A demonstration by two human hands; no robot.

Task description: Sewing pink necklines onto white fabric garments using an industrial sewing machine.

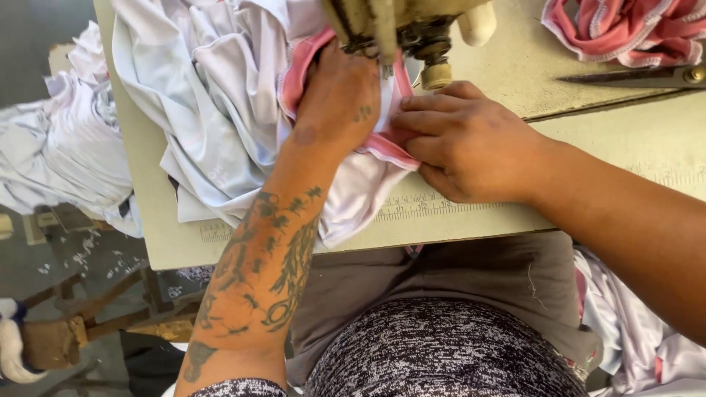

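Observation:
A white garment with pink trim (220,110) lies bunched on the sewing table (471,220). My left hand (340,99) presses flat on the pink trim right under the head of the sewing machine (401,29). My right hand (460,140) rests beside it, fingers pinching and flattening the pink edge of the fabric against the table. The needle area is partly hidden by the machine head and my left hand.
A pile of pink-and-white fabric (625,29) sits at the back right, with a pair of scissors (640,77) just in front of it. More white cloth (59,154) hangs over a stand to the left, and a printed ruler (434,206) runs along the table's front edge.

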